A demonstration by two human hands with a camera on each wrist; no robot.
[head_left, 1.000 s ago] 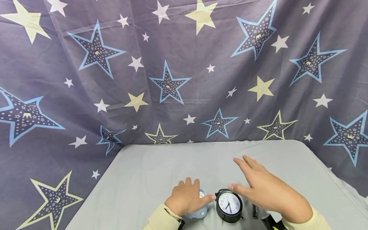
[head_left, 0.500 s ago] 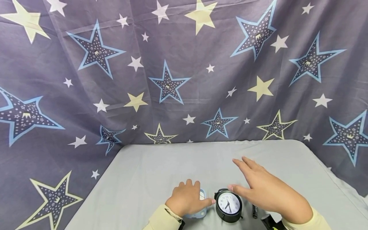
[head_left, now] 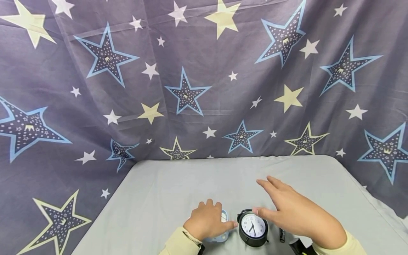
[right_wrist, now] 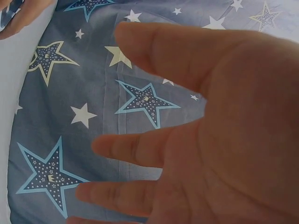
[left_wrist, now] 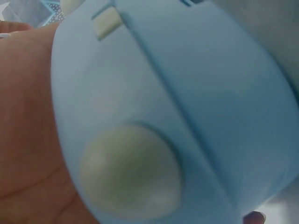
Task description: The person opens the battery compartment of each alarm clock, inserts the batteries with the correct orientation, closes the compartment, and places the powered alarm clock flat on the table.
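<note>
My left hand is held over a light blue plastic item with a white face, its thumb stretched out to the right. In the left wrist view this rounded body fills most of the picture, showing a cream round knob beside the palm. A round black alarm clock with a white dial stands between the hands. Up and right of the clock, my right hand hovers with fingers extended and thumb tip by the clock's upper edge. Its spread fingers and bare palm show in the right wrist view.
A short black stick-like item lies right of the clock. Near the right sleeve is a black piece, partly hidden. Grey cloth covers the table, and a star-patterned curtain hangs behind and at both sides.
My right hand has dropped slightly, its fingertips a little lower in the head view. The left hand, the blue item and the clock stay practically where they were.
</note>
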